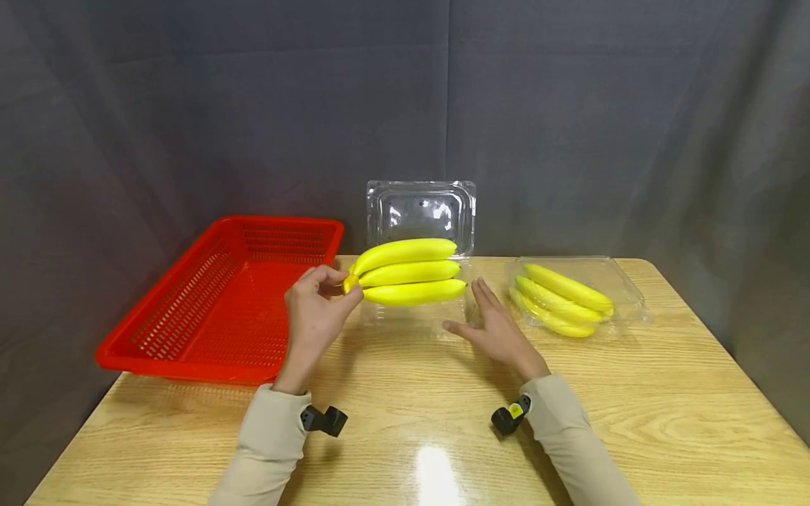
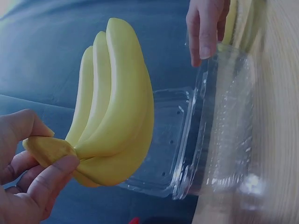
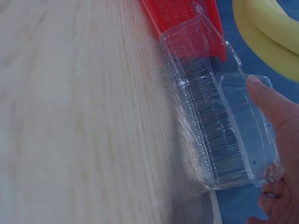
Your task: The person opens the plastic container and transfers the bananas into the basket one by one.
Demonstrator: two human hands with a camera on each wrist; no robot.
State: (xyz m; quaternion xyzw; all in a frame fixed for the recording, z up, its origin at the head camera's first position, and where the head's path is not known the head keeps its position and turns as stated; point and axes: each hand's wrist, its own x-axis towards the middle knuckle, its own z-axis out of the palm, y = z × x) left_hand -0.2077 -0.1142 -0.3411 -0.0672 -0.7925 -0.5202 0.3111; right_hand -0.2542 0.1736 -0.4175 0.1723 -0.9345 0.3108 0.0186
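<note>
In the head view we see our left hand (image 1: pixel 314 309) just left of centre, pinching the stem end of a bunch of three yellow bananas (image 1: pixel 408 271) between thumb and curled fingers, so that the bunch hangs in the air and points toward the right of the frame. The left wrist view shows the same hold close up: the thumb and forefinger are closed on the stub of the stem, and the bananas fan upward from it. Directly beneath and behind the bunch lies an open clear plastic clamshell container (image 1: pixel 420 214), its lid standing upright against the dark backdrop at the centre of the frame and its tray lying flat on the wooden table (image 1: pixel 633 422). Our right hand (image 1: pixel 496 327) lies just right of centre with its fingers straight and spread, holding nothing; in the right wrist view its fingers are at the container's rim, though we cannot tell how firmly they press. At the left of the frame a red perforated plastic basket (image 1: pixel 190 309) sits on the table's far left corner. At the right, well apart from the held bunch, a second clear clamshell container (image 1: pixel 623 288) lies closed with another bunch of bananas (image 1: pixel 560 299) inside it.
</note>
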